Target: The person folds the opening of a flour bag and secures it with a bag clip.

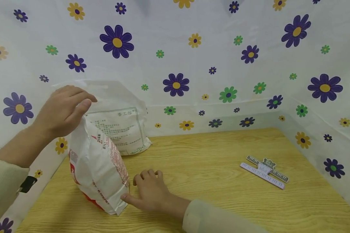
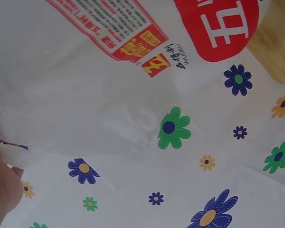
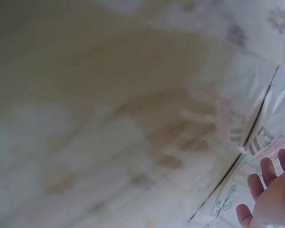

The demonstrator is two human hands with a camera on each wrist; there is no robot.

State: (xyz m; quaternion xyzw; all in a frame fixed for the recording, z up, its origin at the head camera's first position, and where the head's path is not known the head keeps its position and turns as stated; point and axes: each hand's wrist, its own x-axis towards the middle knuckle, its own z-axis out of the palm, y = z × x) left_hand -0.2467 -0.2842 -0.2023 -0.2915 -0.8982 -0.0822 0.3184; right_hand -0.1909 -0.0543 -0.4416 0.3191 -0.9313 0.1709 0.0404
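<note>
A white flour bag with red print [image 1: 100, 174], marked WUDELI, stands on the table at the left in the head view. My left hand [image 1: 65, 111] is at its top, thumb and fingers pinching the upper edge. In the left wrist view the thumb [image 2: 4, 183] lies at the bag's edge, and the red-printed front [image 2: 218, 28] shows at the top. My right hand [image 1: 151, 192] is low beside the bag, fingers spread and slightly bent, thumb tip at its lower corner. The right wrist view shows the fingers [image 3: 270, 194] apart with nothing between them.
Behind the flour bag, a second white bag with green print [image 1: 119, 129] stands against the flowered backdrop [image 1: 192, 64]. A long-jawed clip with piano-key print [image 1: 263, 171] lies on the right of the wood-grain table [image 1: 204, 194].
</note>
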